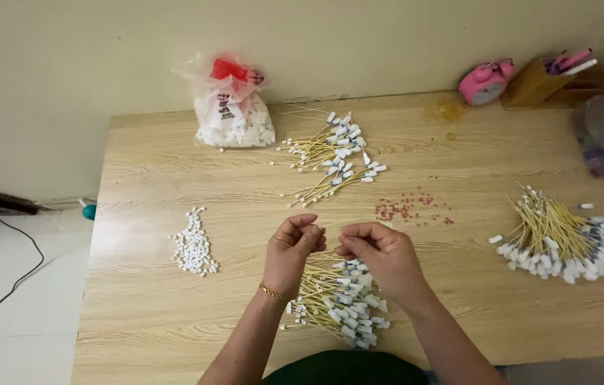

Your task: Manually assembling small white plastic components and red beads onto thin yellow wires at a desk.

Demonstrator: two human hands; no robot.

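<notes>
On table centre, near edge: both hands meet above a pile of yellow wires.
left hand (292, 241): fingers pinched shut; held item too small to tell.
right hand (380, 253): fingertips pinched, facing left hand; contents not visible.
near wire pile (337, 303): yellow wires with white end pieces, under and between the wrists.
white caps (193, 244): loose cluster, left of left hand.
red bits (409, 208): scattered beyond right hand.
right wire bundle (558, 239): well apart, at right.
far wire pile (332, 153): beside plastic bag (232, 107).
wooden table (173, 171): bears everything.
</notes>
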